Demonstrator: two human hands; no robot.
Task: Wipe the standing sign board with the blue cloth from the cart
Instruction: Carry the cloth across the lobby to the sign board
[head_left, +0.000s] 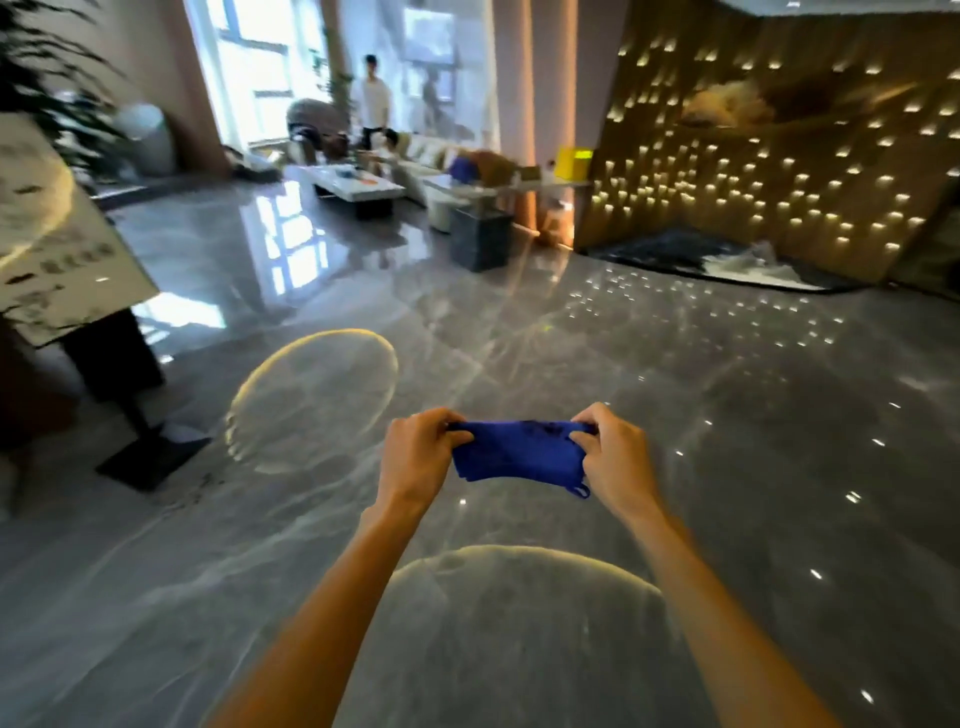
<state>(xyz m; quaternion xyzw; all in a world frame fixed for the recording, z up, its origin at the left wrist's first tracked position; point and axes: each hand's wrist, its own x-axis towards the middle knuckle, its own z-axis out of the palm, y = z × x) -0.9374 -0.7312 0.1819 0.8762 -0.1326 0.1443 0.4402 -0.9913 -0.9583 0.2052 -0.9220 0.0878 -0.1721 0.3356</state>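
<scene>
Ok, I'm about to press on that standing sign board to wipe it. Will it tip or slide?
The standing sign board probably tips fairly easily: a wide panel sits on one slim post. Its flat base rests on glossy floor, so it may slide. Both hands hold the blue cloth; freeing one could steady it.

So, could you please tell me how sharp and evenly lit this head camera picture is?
Head view: the hands and blue cloth are fairly sharp; the sign board at the left edge is motion-blurred, its text unreadable; the window is blown out; the glossy floor mirrors the wall lights; wide-angle distortion bends the edges.
</scene>
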